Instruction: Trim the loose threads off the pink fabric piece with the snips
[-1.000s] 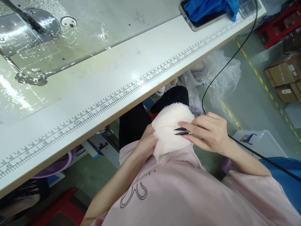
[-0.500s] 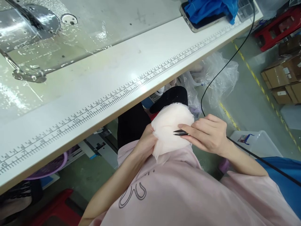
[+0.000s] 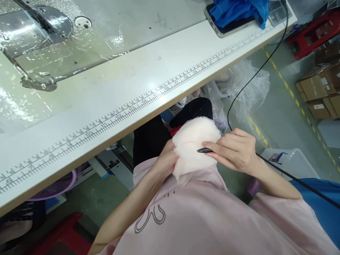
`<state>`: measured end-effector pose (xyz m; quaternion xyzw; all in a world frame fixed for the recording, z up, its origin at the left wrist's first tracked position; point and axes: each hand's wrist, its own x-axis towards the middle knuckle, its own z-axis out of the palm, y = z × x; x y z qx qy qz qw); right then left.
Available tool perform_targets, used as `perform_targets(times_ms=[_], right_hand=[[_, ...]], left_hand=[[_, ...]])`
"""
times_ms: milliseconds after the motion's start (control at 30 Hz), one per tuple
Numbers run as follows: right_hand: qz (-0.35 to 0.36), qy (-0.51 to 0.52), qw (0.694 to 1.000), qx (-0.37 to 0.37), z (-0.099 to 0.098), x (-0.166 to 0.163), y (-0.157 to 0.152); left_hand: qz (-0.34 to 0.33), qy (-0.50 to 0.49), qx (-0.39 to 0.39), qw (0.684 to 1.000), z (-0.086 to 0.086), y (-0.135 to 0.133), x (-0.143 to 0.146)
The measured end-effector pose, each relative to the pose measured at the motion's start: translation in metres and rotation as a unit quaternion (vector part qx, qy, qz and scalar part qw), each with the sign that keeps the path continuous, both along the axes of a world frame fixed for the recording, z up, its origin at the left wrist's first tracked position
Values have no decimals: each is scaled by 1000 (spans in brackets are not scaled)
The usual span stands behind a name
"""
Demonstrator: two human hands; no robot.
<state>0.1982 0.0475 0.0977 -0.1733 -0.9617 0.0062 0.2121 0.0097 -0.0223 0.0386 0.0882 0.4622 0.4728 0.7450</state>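
A pale, gauzy piece of fabric (image 3: pixel 195 132) is bunched above my lap, layered and frayed along its edge. My left hand (image 3: pixel 166 158) is closed on its left side, fingertips partly hidden by the cloth. In my right hand (image 3: pixel 236 149) is a pair of small black thread snips (image 3: pixel 204 150), gripped between thumb and fingers. The pointed blades lie together over the middle of the fabric, aimed left. Whether they touch it, I cannot tell.
A white table edge with a printed ruler (image 3: pixel 143 101) runs across in front of me. On it are a sewing machine's metal plate (image 3: pixel 57 24) and a phone (image 3: pixel 225 31) under blue cloth (image 3: pixel 239 12). A black cable (image 3: pixel 259 69) hangs at the right, near a clear plastic bin (image 3: pixel 294 161).
The blades of the snips have come together; they were apart before. Both hands and the fabric stay nearly in place, while the view has shifted slightly.
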Motion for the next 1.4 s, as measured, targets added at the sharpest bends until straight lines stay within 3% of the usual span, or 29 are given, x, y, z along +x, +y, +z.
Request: perform_targets(times_ms=[300,633,1400], right_hand=[[-34,21,998,-42,-2,5,-1],[-21,1,1000,15,2,13,-6],[-40,9,999,34,-2,14,-10]], left_hand=[[-1,21,9,1000,0,-1,-1],[11,34,-6,999,4,2,0],[13,32,13,999,0,0,-2]])
